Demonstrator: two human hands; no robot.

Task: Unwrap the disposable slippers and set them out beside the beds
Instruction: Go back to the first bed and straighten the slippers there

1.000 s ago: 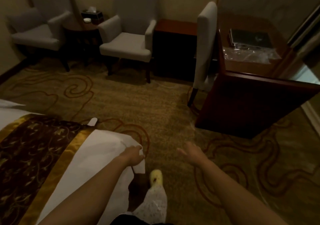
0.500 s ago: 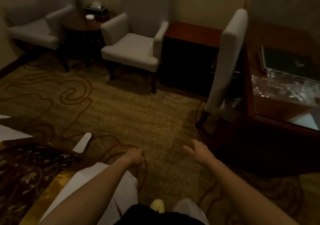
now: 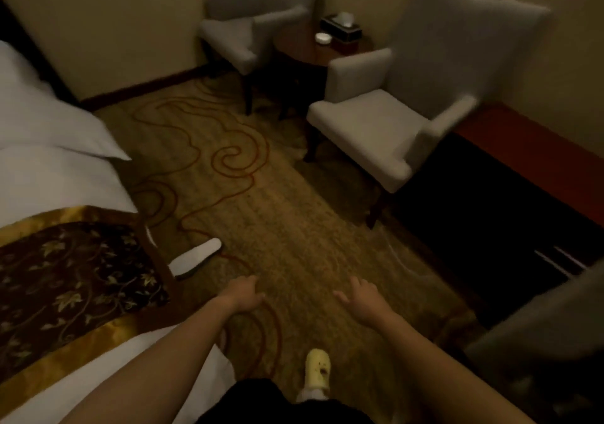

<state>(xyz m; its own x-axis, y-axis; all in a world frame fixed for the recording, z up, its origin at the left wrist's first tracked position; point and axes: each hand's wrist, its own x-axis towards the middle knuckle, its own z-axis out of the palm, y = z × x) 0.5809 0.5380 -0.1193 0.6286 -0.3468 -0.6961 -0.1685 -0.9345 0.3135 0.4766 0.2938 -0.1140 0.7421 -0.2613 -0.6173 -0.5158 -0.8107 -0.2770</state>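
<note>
One white disposable slipper [image 3: 196, 258] lies flat on the patterned carpet, against the side of the bed [image 3: 58, 175], just past the brown and gold bed runner [image 3: 68, 280]. A thin white edge [image 3: 149, 234] shows beside the runner; I cannot tell what it is. My left hand [image 3: 244, 294] hovers over the carpet, a short way in front of the slipper, fingers loosely curled and holding nothing. My right hand [image 3: 361, 297] is level with it to the right, fingers spread and empty. No wrapper is in view.
Two grey armchairs [image 3: 385, 129] [image 3: 242, 38] flank a small round table [image 3: 313, 51] holding a tissue box at the back. A dark low cabinet [image 3: 510, 201] runs along the right wall. My foot in a yellow shoe [image 3: 317, 371] stands on the carpet aisle [image 3: 277, 227].
The view has swung left, so the desk has left view and more of the bed shows. My left hand has let go of the white bed corner. Both hands stay out in front.
</note>
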